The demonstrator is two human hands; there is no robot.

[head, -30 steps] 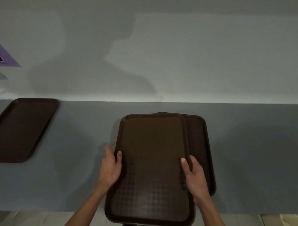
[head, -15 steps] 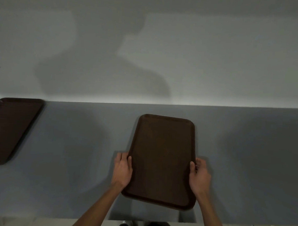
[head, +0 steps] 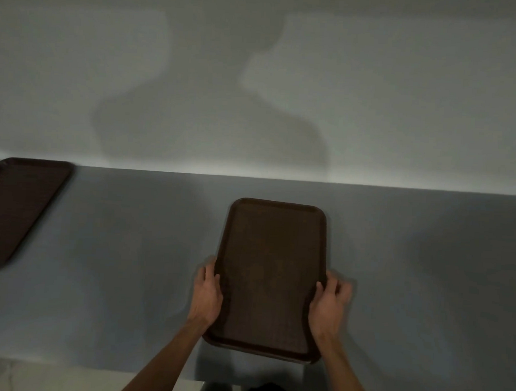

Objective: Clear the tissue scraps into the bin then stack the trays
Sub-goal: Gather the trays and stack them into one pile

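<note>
Brown tray point(head: 272, 273) lying lengthwise at the centre of the grey table point(head: 130, 249); left grip point(head: 206, 293) and right grip point(head: 327, 301) each clasp one long edge. Second tray point(head: 16, 211) lies far left, well apart.

Plastic tray point(head: 272, 273) w/ matt textured face, smooth grey counter point(head: 130, 249)

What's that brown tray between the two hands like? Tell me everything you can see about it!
The brown tray is a dark rectangle with rounded corners and a low raised rim; it looks like plastic. Nothing lies in it. It lies on the grey counter, one short end toward the wall, the other near the counter's front edge. The left hand and the right hand grip its long sides near the front.
</note>
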